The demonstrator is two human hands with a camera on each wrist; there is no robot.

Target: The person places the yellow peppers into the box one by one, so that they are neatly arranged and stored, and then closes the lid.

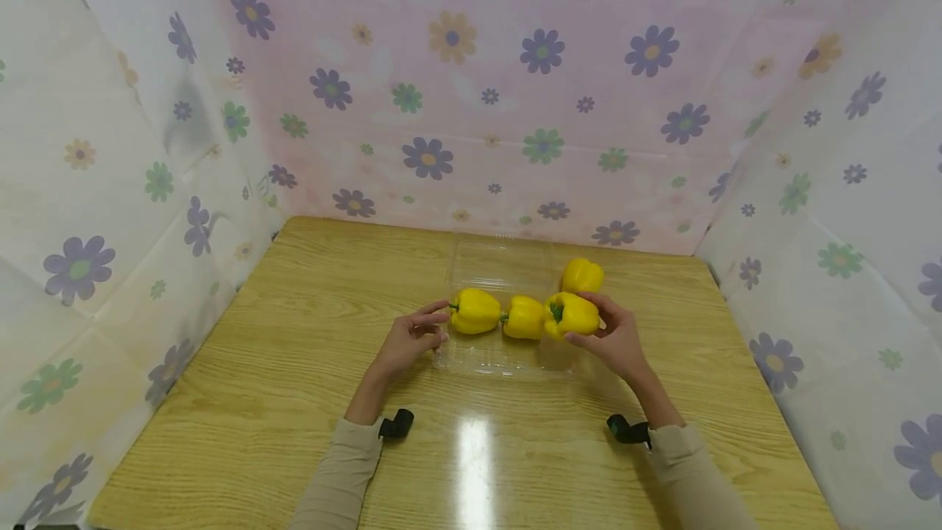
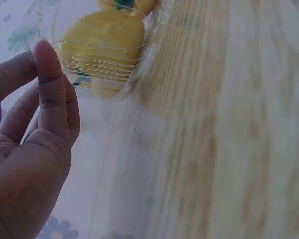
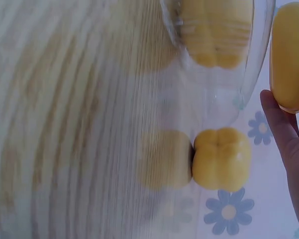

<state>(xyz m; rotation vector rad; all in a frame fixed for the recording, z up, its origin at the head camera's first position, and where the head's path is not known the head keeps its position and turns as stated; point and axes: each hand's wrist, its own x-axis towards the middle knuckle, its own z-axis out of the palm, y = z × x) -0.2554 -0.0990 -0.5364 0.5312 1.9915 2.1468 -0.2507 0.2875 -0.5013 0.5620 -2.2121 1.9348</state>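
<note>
A clear plastic clamshell container (image 1: 486,360) lies on the table with its lid folded back. Two yellow bell peppers (image 1: 476,312) sit inside it, one at the left and one in the middle, stems pointing left. My left hand (image 1: 405,343) pinches the container's left rim between thumb and fingers, as the left wrist view shows. In my right hand (image 1: 616,337) is another yellow bell pepper (image 1: 576,315), gripped from its right side and raised above the container's right end, its green stem turned left. Behind it, outside the container, rests a loose yellow bell pepper (image 3: 221,159) on the table.
The wooden table (image 1: 316,432) has a glossy top that mirrors the peppers and a light. Flower-patterned sheets (image 1: 486,129) hang at its back and both sides. A black wrist-worn device (image 1: 398,424) juts from each sleeve, close above the tabletop.
</note>
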